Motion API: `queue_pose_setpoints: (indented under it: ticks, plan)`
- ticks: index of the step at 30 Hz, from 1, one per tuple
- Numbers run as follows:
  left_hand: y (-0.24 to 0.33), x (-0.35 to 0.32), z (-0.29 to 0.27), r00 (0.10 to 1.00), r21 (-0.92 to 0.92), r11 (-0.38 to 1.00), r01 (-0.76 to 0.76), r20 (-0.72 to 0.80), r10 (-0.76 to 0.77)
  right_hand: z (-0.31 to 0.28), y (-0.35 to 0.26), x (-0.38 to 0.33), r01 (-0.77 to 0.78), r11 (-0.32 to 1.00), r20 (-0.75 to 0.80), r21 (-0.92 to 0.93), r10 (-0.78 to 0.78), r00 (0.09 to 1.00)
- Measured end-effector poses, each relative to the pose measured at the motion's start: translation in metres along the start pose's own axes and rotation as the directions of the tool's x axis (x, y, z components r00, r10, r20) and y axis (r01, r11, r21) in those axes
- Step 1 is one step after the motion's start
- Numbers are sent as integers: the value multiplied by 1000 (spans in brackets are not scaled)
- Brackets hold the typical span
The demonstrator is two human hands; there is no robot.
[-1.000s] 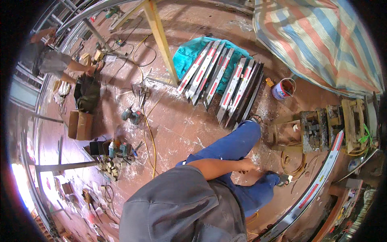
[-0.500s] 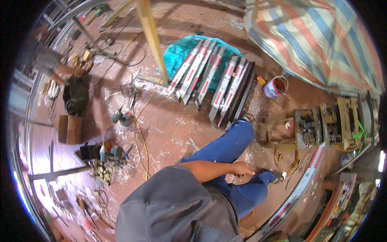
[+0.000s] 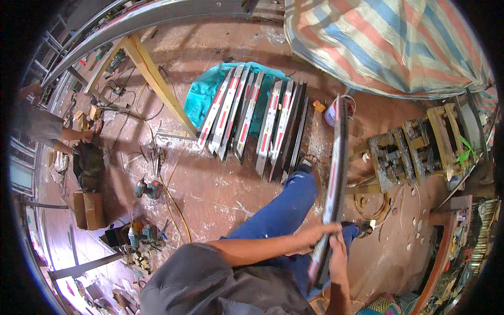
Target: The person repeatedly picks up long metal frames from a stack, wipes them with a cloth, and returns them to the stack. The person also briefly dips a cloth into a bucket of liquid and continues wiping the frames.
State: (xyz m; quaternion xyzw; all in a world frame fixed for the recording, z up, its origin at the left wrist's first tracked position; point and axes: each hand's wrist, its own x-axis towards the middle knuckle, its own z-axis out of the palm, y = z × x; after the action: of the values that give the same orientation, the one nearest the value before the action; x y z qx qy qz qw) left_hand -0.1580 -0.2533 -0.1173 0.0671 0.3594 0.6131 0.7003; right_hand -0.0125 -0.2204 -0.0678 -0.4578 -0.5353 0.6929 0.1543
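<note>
1. Reddish, paint-spattered concrete floor (image 3: 226,194) spreads under us, littered with cables and tools in a workshop.
2. Across the top right we see a big tarp (image 3: 388,42) striped in blue, red and white, draped over something bulky.
3. At the top left a curved metal beam (image 3: 157,16) arcs along the rim, with a slanted wooden leg (image 3: 157,79) beneath it.
4. Near the middle a row of metal strips (image 3: 257,118) lies side by side on a teal cloth (image 3: 202,97); most carry long white labels with red blocks, and the rightmost are dark.
5. To the right sits a block of grimy metal moulds (image 3: 415,149), with a coil of wire (image 3: 370,202) on the floor beside it.
6. We hold one long metal strip (image 3: 331,189), upright and slightly tilted, over our blue-trousered leg (image 3: 286,210); its face shows the same white and red banding, and its top end reaches up to a small paint tin (image 3: 331,113).
7. Our left hand (image 3: 315,236) wraps the strip from the left, fingers curled round its edge.
8. Our right hand (image 3: 336,257) grips it just below, fingers closed behind the strip.
9. At the far left another person's arm (image 3: 73,135) reaches toward small boxes; a green cordless drill (image 3: 148,188) lies near a yellow cable (image 3: 176,210).
</note>
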Motion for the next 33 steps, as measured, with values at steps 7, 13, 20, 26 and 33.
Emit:
queue_pose_setpoints:
  ticks: [7,13,20,26,33]
  plan:
    - [212,82,-197,894,335,939,74,-440,86,5,9,131,120,988,106,-92,-110,988]
    - [265,137,-386,469,718,291,632,-653,594,-55,194,176,-231,932,-140,-278,198,970]
    - [253,188,-525,370,665,283,691,-662,651,-88,263,170,-596,782,-133,-181,581,803]
    - [194,250,-537,401,682,-8,732,-421,814,-78,235,188,-608,775,-158,170,631,759]
    - [64,345,-477,591,637,29,770,-731,340,-75,231,191,-654,744,-145,138,669,729]
